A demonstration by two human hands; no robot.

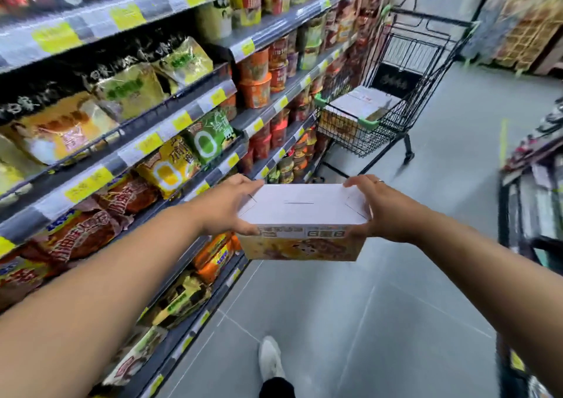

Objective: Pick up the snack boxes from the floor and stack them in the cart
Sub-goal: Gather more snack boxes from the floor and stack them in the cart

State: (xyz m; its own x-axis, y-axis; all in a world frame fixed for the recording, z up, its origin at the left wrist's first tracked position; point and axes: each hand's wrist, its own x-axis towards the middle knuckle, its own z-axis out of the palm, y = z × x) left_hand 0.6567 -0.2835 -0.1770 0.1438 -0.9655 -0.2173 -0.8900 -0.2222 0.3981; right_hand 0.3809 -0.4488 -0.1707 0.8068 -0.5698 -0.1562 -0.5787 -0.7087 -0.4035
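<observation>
Two bare forearms reach in from the lower corners of the frame and meet at centre, where the left hand [225,205] and right hand [387,209] each clamp one end of a snack box [304,205], fingers curled over the far top edge and thumbs along the near side. It is held level in the air, well above the grey floor [350,321] and well short of the cart [393,126], which stands in the upper right of centre.

By my reading this is the carry step: the box is lifted, not yet stacked. The next move calls for closing the gap, raising the box over the wire rim and setting it flat on the boxes [362,105] already lying in the basket.

The box is smooth rectangular cardboard, plain white on top with tuck-flap slits, printed orange and yellow on its front. The cart is black wire mesh with green corner caps. Crinkled noodle packets fill the shelves [122,151] at left
</observation>
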